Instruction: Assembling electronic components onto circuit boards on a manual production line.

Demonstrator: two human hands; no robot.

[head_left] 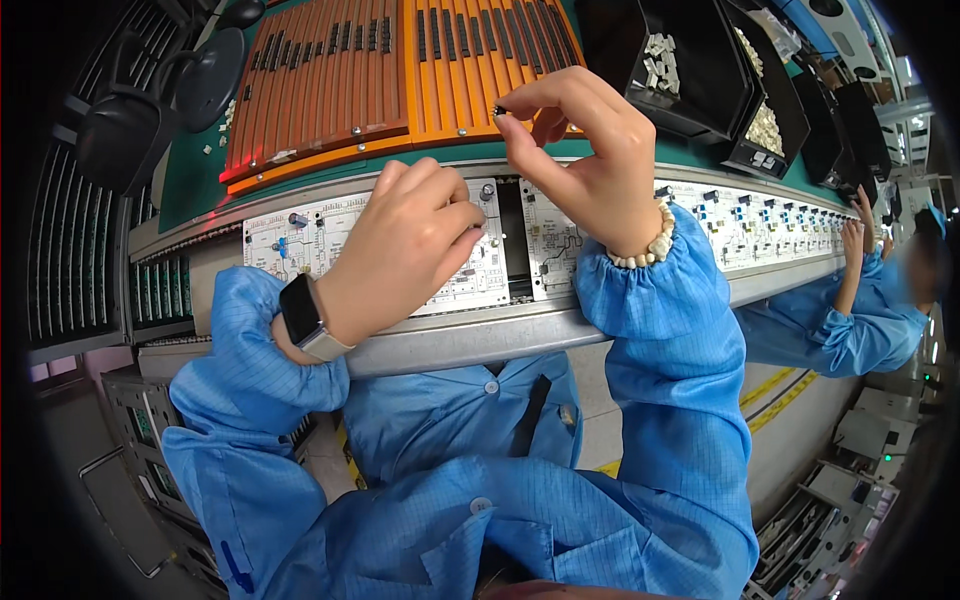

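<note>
My right hand (590,150) is raised in front of the orange rack, thumb and forefinger pinched on a small black electronic component (498,111). Over a white circuit board (490,270) rests my left hand (400,240), its fingers curled and thumb drawn in toward them; whatever they may hold is hidden. That board carries small blue and dark parts and is partly covered by the left hand. To its right, past a dark gap, lies a second white circuit board (550,245), below my right wrist.
Behind the boards, a brown slotted rack (330,100) and an orange slotted rack (440,110) hold rows of black components. Black bins (690,110) with white parts stand at the right. More boards (770,235) line the rail toward a co-worker in blue (850,320).
</note>
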